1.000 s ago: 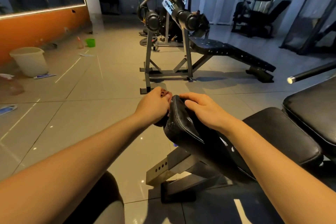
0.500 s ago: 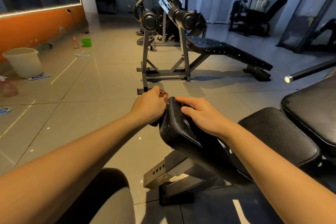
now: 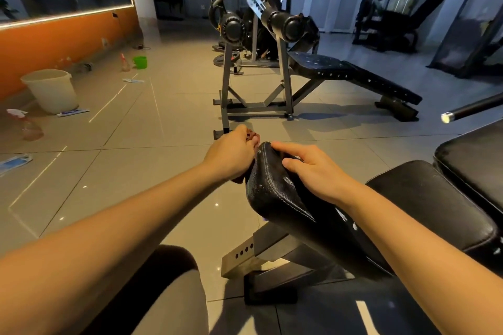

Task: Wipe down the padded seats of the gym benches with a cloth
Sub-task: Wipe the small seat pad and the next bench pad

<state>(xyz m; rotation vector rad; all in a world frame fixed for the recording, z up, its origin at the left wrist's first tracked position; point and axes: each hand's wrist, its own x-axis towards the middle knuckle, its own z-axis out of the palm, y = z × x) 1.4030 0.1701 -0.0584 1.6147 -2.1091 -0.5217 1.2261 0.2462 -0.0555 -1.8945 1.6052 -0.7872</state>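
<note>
The seat pad point(image 3: 275, 193) in front of me is black, grainy leather-look vinyl with a pale stitched seam running along its rounded edge. It is tilted up steeply, its narrow top end pointing away from me. My right hand point(image 3: 313, 171) grips that top end, fingers draped over the rim and down the far side, thumb laid on the near face, forearm stretched out along the pad. My left hand point(image 3: 231, 155) is bunched in a fist against the pad's left edge, knuckles up, fingers curled tight round the cloth point(image 3: 251, 135). The cloth is a dark reddish rag, with only a crumpled bit poking out above my fingers and another below my palm. It touches the side of the pad near the top. Behind my right wrist lies the bench's thicker back pad point(image 3: 435, 204), smooth and rounded, and under the seat a flat grey steel bracket point(image 3: 245, 255) shows a row of small holes. The floor point(image 3: 136, 171) is glossy beige tile. Further off stands another bench point(image 3: 353, 76) with a perforated black pad on a grey metal frame, and a pale plastic bucket point(image 3: 51, 90) sits near the orange wall.
</note>
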